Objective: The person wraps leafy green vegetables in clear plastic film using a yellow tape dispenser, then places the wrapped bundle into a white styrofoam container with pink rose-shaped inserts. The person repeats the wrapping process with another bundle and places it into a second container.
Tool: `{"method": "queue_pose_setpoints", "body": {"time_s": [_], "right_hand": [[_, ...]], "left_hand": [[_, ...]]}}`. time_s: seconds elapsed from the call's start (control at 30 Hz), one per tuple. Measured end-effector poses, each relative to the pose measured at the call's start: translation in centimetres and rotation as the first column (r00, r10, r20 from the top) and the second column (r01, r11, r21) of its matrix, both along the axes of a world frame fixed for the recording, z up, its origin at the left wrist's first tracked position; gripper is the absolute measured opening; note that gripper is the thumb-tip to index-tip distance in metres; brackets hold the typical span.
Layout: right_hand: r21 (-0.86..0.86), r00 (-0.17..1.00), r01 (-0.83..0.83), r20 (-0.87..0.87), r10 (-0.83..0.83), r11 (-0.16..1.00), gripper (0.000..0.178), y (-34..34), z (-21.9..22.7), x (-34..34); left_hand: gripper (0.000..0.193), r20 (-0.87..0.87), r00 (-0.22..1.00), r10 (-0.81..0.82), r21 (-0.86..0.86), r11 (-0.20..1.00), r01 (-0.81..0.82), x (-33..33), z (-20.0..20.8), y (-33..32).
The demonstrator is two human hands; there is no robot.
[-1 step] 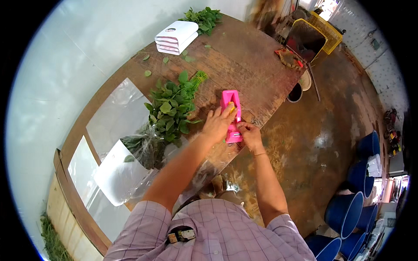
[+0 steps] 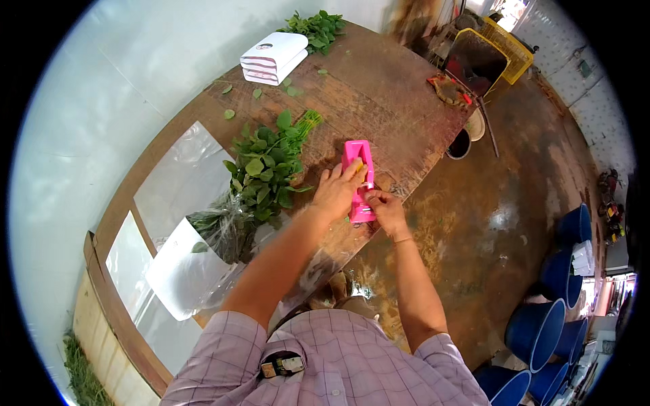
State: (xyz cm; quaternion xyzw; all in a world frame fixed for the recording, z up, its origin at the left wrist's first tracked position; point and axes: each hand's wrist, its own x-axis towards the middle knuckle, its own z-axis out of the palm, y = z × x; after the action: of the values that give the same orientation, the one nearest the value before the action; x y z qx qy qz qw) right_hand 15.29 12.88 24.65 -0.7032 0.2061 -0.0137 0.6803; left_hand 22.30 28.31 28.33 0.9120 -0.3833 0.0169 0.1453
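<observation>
A bright pink tape dispenser point(image 2: 363, 211) stands near the table's front edge, with a yellow tape roll point(image 2: 361, 168) in it. My left hand point(image 2: 335, 192) lies over the dispenser from its left side, fingers on the roll and body, gripping it. At the dispenser's nearer end, my right hand point(image 2: 387, 211) is closed in a pinch; whatever is between the fingertips is too small to make out. Just left of my left hand lies a bunch of leafy green stems point(image 2: 261, 166), its lower part wrapped in clear plastic point(image 2: 233, 227).
On the wooden table point(image 2: 379, 88) are a folded white stack point(image 2: 274, 57), more greens point(image 2: 315, 30), loose leaves and clear sheets point(image 2: 186, 179). A white sheet point(image 2: 183, 271) lies near my left forearm. Blue tubs point(image 2: 535, 331) stand on the wet floor at right; a yellow crate point(image 2: 508, 51) is beyond the table.
Almost nothing differs. Both hands and the tape dispenser have shifted very slightly to the left.
</observation>
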Motion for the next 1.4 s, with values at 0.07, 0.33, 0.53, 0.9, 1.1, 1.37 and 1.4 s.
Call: {"method": "queue_pose_setpoints", "body": {"time_s": [0.07, 0.33, 0.53, 0.9, 1.1, 1.37, 1.4], "right_hand": [[0.075, 1.0, 0.002, 0.019, -0.004, 0.997, 0.016, -0.1, -0.8, 0.4], [-0.592, 0.928, 0.098, 0.345, 0.142, 0.8, 0.019, 0.8, 4.0, -5.9], [0.165, 0.934, -0.085, -0.33, 0.136, 0.983, 0.02, 1.6, 0.4, -23.9], [0.266, 0.883, -0.105, -0.418, 0.212, 0.958, 0.018, 2.9, -3.3, -24.8], [0.035, 0.844, -0.529, -0.083, 0.53, 0.848, 0.02, 7.9, -2.3, -16.6], [-0.007, 0.722, -0.692, 0.005, 0.692, 0.722, 0.026, 17.8, -0.4, -7.4], [0.088, 0.726, -0.683, -0.016, 0.687, 0.725, 0.027, 18.0, 0.4, -7.9]], "left_hand": [[0.066, -0.004, 1.0, 0.014, -0.001, 1.0, -0.014, 0.7, 0.3, -0.7], [0.065, -0.023, 0.994, 0.107, -0.372, 0.922, -0.107, 0.9, -1.9, 0.1], [0.065, -0.971, 0.179, -0.156, -0.238, 0.62, -0.747, -6.0, -2.9, 1.6], [0.02, -0.394, 0.905, 0.16, 0.002, 0.985, -0.174, -7.0, -2.9, 2.3], [0.026, -0.445, 0.791, 0.419, -0.351, 0.732, -0.585, -4.2, 1.3, 15.3], [0.032, 0.048, 0.622, 0.781, 0.304, 0.582, -0.754, 3.7, 2.1, 29.6], [0.033, 0.088, 0.536, 0.84, 0.294, 0.492, -0.82, 4.0, 1.2, 30.9]]}}
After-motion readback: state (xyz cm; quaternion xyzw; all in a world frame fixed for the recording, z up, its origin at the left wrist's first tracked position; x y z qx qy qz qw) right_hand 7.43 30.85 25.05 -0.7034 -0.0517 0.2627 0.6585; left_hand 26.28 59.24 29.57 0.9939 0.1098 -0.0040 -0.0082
